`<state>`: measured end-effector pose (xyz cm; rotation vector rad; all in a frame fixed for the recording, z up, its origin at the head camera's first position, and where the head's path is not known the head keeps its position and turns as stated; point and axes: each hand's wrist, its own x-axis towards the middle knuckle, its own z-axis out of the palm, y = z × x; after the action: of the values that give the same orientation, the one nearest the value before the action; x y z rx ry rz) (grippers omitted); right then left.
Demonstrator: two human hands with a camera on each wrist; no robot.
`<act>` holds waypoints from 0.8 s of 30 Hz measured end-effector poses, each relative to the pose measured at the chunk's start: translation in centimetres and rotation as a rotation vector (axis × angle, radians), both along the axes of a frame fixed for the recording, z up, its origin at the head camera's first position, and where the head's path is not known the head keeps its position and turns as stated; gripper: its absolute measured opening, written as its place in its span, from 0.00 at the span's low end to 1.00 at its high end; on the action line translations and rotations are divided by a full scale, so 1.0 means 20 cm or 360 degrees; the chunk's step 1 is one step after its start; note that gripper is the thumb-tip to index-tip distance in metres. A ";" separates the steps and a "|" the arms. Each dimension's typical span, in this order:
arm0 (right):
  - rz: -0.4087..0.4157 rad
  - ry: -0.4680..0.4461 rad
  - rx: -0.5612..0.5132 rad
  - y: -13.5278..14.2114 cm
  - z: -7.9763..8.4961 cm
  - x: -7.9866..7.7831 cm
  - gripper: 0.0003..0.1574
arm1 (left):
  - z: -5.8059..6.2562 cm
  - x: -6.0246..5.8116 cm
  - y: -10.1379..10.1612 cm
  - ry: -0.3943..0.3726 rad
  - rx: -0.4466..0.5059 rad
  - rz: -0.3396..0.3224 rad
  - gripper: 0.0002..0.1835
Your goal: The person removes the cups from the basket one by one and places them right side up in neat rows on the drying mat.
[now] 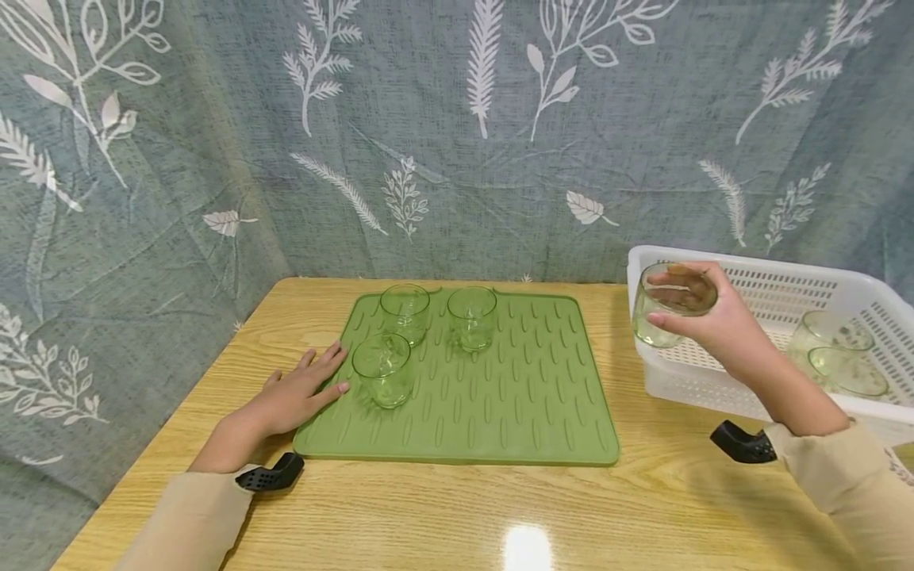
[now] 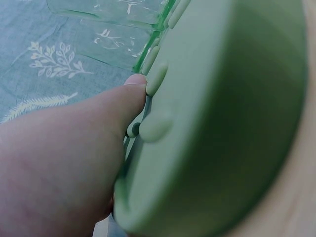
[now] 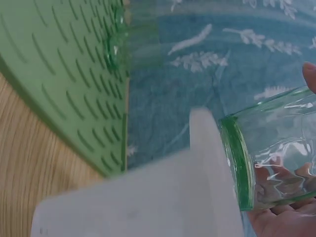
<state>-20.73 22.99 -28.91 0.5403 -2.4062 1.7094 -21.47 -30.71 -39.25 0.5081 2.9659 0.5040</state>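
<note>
In the head view, my right hand [image 1: 728, 321] grips a clear greenish drinking glass [image 1: 660, 313] with fingers and thumb around its side. The glass is upright over the left end of a white plastic basket [image 1: 757, 260]; the right wrist view shows the same glass [image 3: 281, 148] close to the white rim. My left hand [image 1: 293, 400] lies with its fingers spread on the left edge of a green ribbed mat [image 1: 514, 396]. Three similar glasses stand on the mat's left half: a front one [image 1: 383, 371], a back left one [image 1: 405, 313] and a back right one [image 1: 472, 319].
More glasses [image 1: 831, 337] sit in the right part of the basket. Mat and basket are on a light wooden table [image 1: 400, 511]. A grey-blue curtain [image 1: 443, 182] with white leaf prints hangs behind and at the left.
</note>
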 end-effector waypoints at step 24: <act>0.0421 -0.0030 -0.0150 -0.43 -0.13 -0.09 0.44 | -0.01 -0.01 0.01 -0.0011 0.0008 0.0018 0.40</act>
<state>-22.51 14.30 -31.52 0.8656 -2.3384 1.9250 -21.58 -30.52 -39.37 0.4896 2.9631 0.5135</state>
